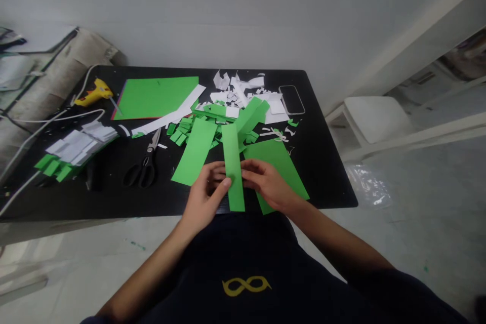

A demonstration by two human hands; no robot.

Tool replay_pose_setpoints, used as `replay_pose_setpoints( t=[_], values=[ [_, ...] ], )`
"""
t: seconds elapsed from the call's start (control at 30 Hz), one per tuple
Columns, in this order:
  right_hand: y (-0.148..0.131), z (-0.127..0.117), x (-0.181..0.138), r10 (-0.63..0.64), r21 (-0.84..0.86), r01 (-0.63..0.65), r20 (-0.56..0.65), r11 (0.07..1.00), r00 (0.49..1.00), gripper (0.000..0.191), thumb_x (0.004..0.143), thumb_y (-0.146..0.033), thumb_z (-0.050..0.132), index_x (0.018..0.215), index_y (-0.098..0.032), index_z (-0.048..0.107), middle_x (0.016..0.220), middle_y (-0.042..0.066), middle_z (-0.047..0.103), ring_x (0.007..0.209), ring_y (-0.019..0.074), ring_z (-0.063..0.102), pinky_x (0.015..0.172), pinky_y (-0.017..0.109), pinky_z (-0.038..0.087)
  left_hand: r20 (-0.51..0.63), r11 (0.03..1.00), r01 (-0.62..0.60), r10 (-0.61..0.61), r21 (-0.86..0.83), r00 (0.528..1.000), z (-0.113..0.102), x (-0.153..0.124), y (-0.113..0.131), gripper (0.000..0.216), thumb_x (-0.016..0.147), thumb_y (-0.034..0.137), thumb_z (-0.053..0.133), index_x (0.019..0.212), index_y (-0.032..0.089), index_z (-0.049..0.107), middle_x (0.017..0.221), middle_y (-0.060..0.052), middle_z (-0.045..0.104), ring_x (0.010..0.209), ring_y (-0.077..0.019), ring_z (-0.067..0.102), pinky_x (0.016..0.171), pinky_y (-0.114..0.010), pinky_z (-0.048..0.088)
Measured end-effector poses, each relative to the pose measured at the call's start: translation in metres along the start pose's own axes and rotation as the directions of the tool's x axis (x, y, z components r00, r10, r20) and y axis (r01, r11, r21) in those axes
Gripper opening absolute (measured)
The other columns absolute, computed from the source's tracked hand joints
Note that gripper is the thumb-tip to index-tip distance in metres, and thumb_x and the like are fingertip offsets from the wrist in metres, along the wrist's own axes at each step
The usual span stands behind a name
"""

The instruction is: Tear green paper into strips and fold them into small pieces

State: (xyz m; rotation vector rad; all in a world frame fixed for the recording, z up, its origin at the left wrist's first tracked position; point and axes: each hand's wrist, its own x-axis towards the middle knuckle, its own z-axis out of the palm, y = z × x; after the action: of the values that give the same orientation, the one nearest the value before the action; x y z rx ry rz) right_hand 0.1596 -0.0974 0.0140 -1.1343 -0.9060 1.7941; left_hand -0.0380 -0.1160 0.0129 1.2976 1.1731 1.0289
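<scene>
Between my hands stands a long green paper strip (233, 147), raised above the near edge of the table. My left hand (207, 190) pinches it with the thumb on its front and fingers behind. My right hand (268, 182) grips its right edge, the fingertips partly hidden behind the paper. A wider green paper piece (197, 149) lies left of the strip, and another green paper sheet (283, 167) lies under and beside my right hand. Just beyond are small cut green pieces (182, 131) and a heap of white paper scraps (243, 86).
Black-handled scissors (146, 164) lie left of my hands on the black table (330, 172). Further left are a stack of white and green folded paper (81, 144) and a yellow glue gun (94, 92) with its cord. Green sheets (159, 93) and a phone (292, 99) lie at the back.
</scene>
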Motion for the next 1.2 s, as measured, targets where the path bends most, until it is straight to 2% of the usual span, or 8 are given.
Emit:
replay_pose_setpoints(
  t=[0.17,0.27,0.43,0.57,0.67,0.77,0.97,1.2],
  values=[
    [-0.003,0.001,-0.004,-0.008,-0.078,0.012,0.051,0.997,0.999,0.017,0.08,-0.025,0.083,0.096,-0.023,0.077,0.093,0.0,0.076,0.091,0.0181,0.074,0.091,0.038,0.065,-0.06,0.997,0.039,-0.042,-0.061,0.997,0.016,0.007,0.005,0.033,0.092,0.05,0.076,0.092,0.022,0.059,0.076,0.003,0.058,0.069,-0.014,0.057,0.063,-0.025,0.046],
    [-0.014,-0.005,-0.003,-0.074,-0.115,0.079,0.049,0.99,0.996,0.023,0.083,-0.024,0.079,0.105,-0.024,0.077,0.104,0.003,0.078,0.099,0.0205,0.075,0.093,0.04,0.066,0.059,0.996,0.072,-0.069,-0.048,0.996,0.011,0.008,0.006,0.035,0.09,0.048,0.077,0.083,0.022,0.056,0.069,0.006,0.048,0.062,-0.0122,0.047,0.059,-0.024,0.04],
    [-0.031,-0.002,-0.002,-0.187,-0.177,0.18,-0.02,0.968,0.982,0.021,0.086,-0.038,0.085,0.098,-0.024,0.074,0.097,0.003,0.077,0.094,0.0217,0.074,0.084,0.04,0.066,0.233,0.992,0.115,-0.102,-0.046,0.967,0.005,0.006,0.012,0.029,0.09,0.045,0.078,0.09,0.021,0.062,0.072,0.004,0.055,0.065,-0.0132,0.05,0.061,-0.025,0.04],
    [-0.038,0.006,-0.003,-0.233,-0.217,0.223,-0.021,0.95,0.972,0.028,0.086,-0.047,0.086,0.081,-0.023,0.073,0.081,-0.001,0.073,0.074,0.016,0.069,0.075,0.035,0.065,0.171,0.996,0.073,-0.065,-0.043,0.983,-0.003,0.01,0.015,0.038,0.097,0.054,0.071,0.084,0.02,0.063,0.069,0.004,0.05,0.063,-0.0128,0.045,0.059,-0.025,0.038],
    [-0.039,0.011,-0.003,-0.239,-0.189,0.233,-0.014,0.954,0.971,0.029,0.079,-0.047,0.092,0.082,-0.022,0.076,0.081,0.0,0.075,0.066,0.0137,0.065,0.06,0.028,0.058,0.119,0.983,0.092,-0.073,-0.161,0.99,-0.007,0.015,0.013,0.05,0.101,0.061,0.064,0.076,0.019,0.058,0.067,0.003,0.047,0.061,-0.0116,0.043,0.057,-0.023,0.039],
    [-0.038,0.015,-0.002,-0.263,-0.13,0.259,-0.013,0.957,0.965,0.032,0.073,-0.044,0.096,0.087,-0.022,0.077,0.082,0.0,0.077,0.062,0.0128,0.064,0.051,0.025,0.052,0.223,0.912,0.214,-0.141,-0.35,0.965,-0.003,0.016,0.012,0.045,0.098,0.06,0.071,0.084,0.019,0.061,0.069,0.003,0.056,0.06,-0.0104,0.052,0.057,-0.021,0.047],
    [-0.038,0.02,-0.003,-0.302,-0.16,0.299,0.004,0.941,0.953,0.034,0.079,-0.051,0.092,0.085,-0.023,0.074,0.069,-0.002,0.073,0.052,0.0127,0.062,0.049,0.028,0.054,0.318,0.809,0.287,-0.132,-0.513,0.939,0.011,0.015,0.019,0.049,0.094,0.064,0.075,0.098,0.015,0.068,0.086,-0.007,0.075,0.07,-0.0173,0.073,0.059,-0.026,0.062],
    [-0.043,0.021,-0.006,-0.335,-0.171,0.33,-0.001,0.928,0.942,0.029,0.082,-0.045,0.091,0.08,-0.022,0.073,0.066,-0.004,0.071,0.054,0.0116,0.065,0.053,0.027,0.054,0.327,0.778,0.313,-0.145,-0.546,0.934,0.007,0.017,0.02,0.045,0.092,0.056,0.081,0.105,0.015,0.069,0.082,-0.005,0.076,0.063,-0.0157,0.073,0.056,-0.026,0.064]
  ],
)
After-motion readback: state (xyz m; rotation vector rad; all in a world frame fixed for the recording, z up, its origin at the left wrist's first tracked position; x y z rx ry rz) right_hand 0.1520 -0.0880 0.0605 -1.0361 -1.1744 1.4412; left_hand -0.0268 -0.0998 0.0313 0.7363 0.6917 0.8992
